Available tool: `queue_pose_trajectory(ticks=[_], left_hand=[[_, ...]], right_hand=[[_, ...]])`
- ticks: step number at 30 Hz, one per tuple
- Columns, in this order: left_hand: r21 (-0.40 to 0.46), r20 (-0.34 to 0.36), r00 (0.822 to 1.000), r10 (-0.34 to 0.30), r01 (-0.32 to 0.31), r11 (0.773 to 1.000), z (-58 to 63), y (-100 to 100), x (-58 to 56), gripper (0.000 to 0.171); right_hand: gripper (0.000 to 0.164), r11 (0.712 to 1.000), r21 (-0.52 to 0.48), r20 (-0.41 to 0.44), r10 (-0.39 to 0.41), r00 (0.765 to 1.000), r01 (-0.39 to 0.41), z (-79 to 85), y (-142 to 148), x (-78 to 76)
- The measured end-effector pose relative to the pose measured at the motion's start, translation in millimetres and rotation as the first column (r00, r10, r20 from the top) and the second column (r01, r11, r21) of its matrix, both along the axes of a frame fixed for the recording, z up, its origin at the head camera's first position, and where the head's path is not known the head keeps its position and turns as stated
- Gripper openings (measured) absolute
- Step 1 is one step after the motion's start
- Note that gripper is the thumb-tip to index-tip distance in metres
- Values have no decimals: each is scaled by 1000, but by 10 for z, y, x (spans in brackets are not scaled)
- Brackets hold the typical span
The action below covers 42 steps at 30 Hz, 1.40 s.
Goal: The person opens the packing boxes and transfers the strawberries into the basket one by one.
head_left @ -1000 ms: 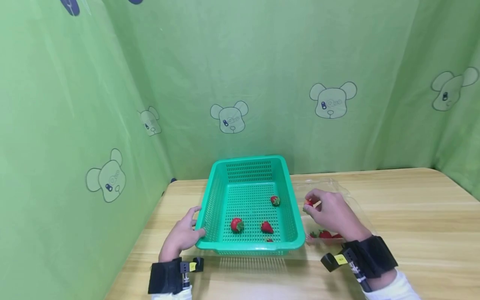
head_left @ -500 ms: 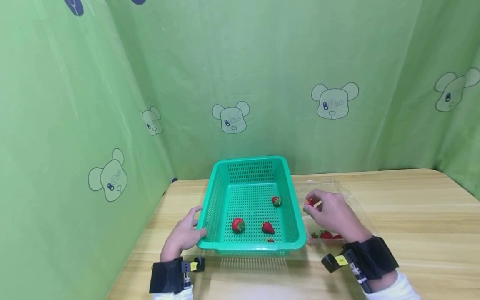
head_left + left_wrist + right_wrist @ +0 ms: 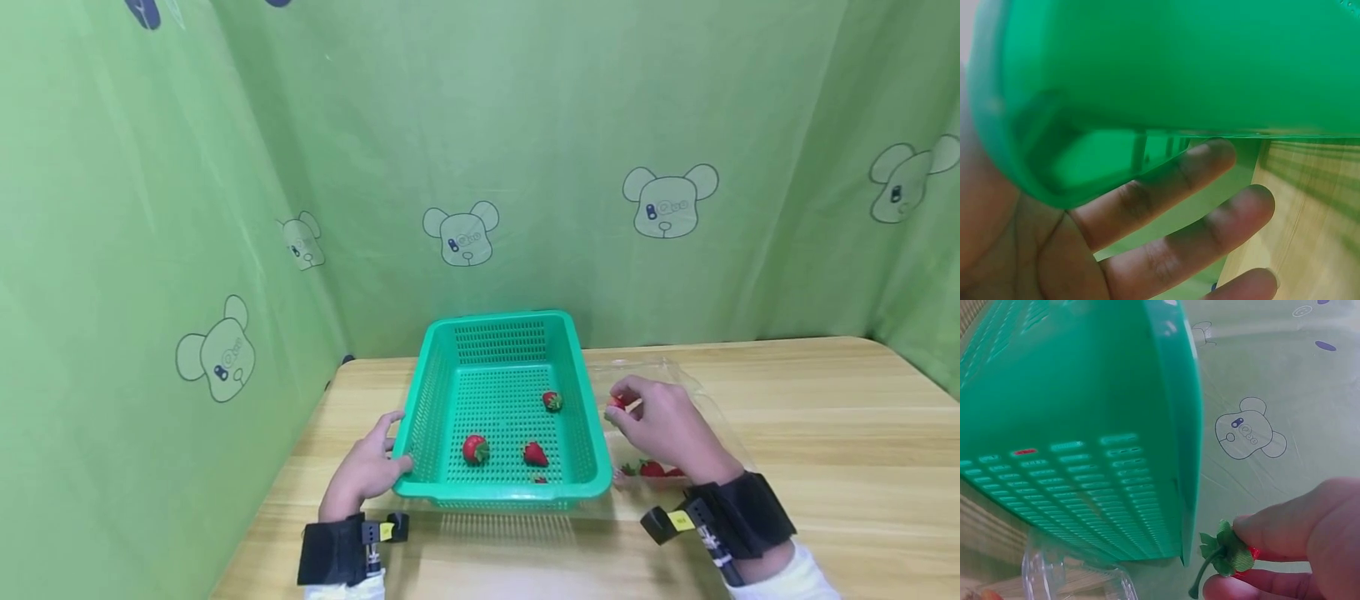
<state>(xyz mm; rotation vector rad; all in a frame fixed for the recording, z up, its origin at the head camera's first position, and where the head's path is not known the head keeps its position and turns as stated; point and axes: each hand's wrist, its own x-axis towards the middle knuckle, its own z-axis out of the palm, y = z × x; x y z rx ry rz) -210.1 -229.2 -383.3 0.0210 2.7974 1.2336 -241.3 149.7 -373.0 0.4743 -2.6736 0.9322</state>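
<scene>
A green plastic basket stands in the middle of the table with several strawberries inside, one of them near its front left. My left hand holds the basket's front left corner, thumb over the rim and the other fingers spread along the outside wall. Just right of the basket, my right hand pinches a strawberry between thumb and fingertips. In the right wrist view that strawberry's green leaves and stem face the camera, while most of its red body is hidden by the fingers.
A clear plastic box lies open under my right hand, with more strawberries in its near part. The wooden table extends to the right. Green curtains with bear heads close off the back and sides.
Both hands, the basket and the pinched strawberry stay almost where they were. Only a slight shift of the whole head view shows.
</scene>
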Motion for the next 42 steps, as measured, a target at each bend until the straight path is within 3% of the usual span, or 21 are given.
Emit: queue_pose_trajectory(ticks=[42], left_hand=[[-2,3,1000,2,-2,1000,-4,0,-25,68]], right_hand=[[18,999,-40,27,30,999,-29,90,-231,18]])
